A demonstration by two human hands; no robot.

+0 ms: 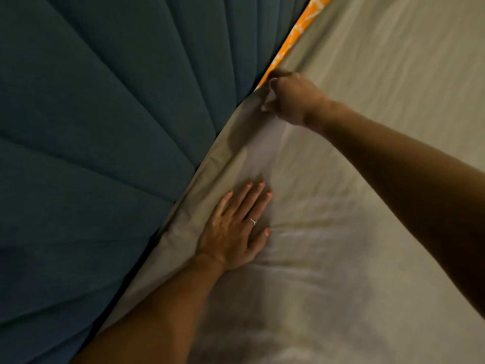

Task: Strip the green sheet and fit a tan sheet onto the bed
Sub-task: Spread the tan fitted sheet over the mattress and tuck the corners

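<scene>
Head view looks down along the head end of the bed, where the smooth tan cotton sheet (pixel 354 179) already covers most of the mattress top and meets the dark teal padded headboard with vertical channels (pixel 105 127). The left hand (pixel 233 229) lies flat with fingers spread, pressing the sheet down just beside the headboard. The right hand (pixel 291 98), farther along the same edge, has its fingers curled and pinches the sheet's hem. Beyond it a strip of orange patterned mattress cover (pixel 288 46) is bare, so the tucking looks unfinished there. No green sheet is in view.

To do this step well, I judge the flat hand should anchor the cloth while the pinching hand draws the hem taut toward the uncovered strip, then pushes it down into the gap between mattress and headboard. Pulling too hard could drag out the part already tucked; working along in short sections should avoid the wrinkles showing near the left hand.
</scene>
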